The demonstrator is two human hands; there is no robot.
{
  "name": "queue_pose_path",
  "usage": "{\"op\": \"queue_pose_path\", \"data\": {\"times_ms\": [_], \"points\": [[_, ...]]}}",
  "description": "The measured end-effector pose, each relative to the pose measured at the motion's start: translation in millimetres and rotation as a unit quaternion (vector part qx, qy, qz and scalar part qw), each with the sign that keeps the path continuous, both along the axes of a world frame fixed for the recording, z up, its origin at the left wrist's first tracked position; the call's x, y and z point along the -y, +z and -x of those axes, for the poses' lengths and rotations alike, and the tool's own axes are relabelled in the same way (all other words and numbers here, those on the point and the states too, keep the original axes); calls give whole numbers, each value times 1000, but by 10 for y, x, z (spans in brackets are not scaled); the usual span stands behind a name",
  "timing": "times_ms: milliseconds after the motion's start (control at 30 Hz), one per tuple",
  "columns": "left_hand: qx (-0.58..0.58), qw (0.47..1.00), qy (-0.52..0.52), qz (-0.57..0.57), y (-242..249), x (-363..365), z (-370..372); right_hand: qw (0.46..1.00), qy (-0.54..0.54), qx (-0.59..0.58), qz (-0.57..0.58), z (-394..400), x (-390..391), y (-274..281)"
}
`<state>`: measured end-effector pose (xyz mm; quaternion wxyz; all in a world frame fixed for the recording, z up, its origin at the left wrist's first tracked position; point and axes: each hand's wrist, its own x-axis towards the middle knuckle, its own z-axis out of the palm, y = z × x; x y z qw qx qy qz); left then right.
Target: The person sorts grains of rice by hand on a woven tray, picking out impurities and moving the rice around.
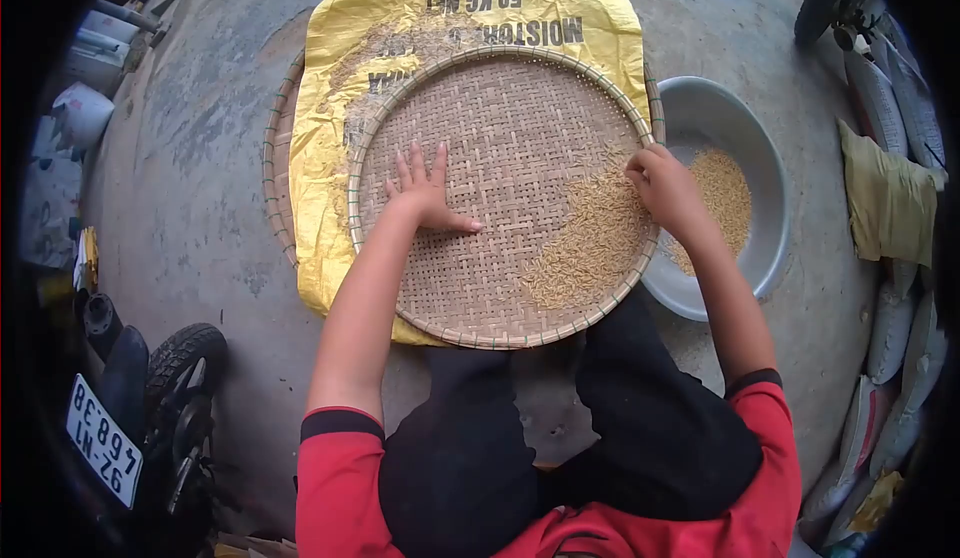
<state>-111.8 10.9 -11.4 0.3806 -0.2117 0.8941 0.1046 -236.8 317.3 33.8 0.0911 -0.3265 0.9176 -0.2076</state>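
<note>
A round woven bamboo winnowing tray [490, 148] lies in front of me, its rim bound with green ties. Unhusked grain [590, 248] is spread over its right side, towards the lower edge. On the bare weave at the left, my left hand [425, 198] rests open with fingers spread, holding nothing. My right hand [665, 188] is at the tray's right rim, above the grain. Its fingers are closed in a pinch, and what lies between them is hidden. A metal basin [770, 198] with more grain [722, 193] in it stands just right of the tray.
Under the tray lies a yellow printed sack [600, 18], with another woven tray [280, 158] beneath. A parked motorbike [185, 358] stands at lower left. Stacked sacks [890, 328] line the right side. White containers [85, 113] are at far left on the concrete floor [230, 78].
</note>
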Motion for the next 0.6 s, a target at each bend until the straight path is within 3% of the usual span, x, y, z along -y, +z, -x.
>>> {"op": "queue_pose_path", "data": {"times_ms": [67,100,167,267,400,467,600], "points": [[-1,1000,1,-1,-3,-4,-3,993,-73,4,87,20,-156,44],[-2,1000,2,-1,-1,-1,-3,993,-73,4,88,43,-266,31],[-3,1000,1,-2,6,4,-5,977,-201,19,64,94,-518,-38],[-1,1000,-1,-4,14,-3,1,974,-201,-73,73,100,-857,-271],[2,1000,-5,1,-3,7,3,976,-187,-56,101,99,-760,-177],[-2,1000,-4,1,-14,10,-2,979,-138,15,149,75,-535,-38],[-2,1000,-6,1,-30,13,2,993,-44,-34,102,82,-260,-133]]}}
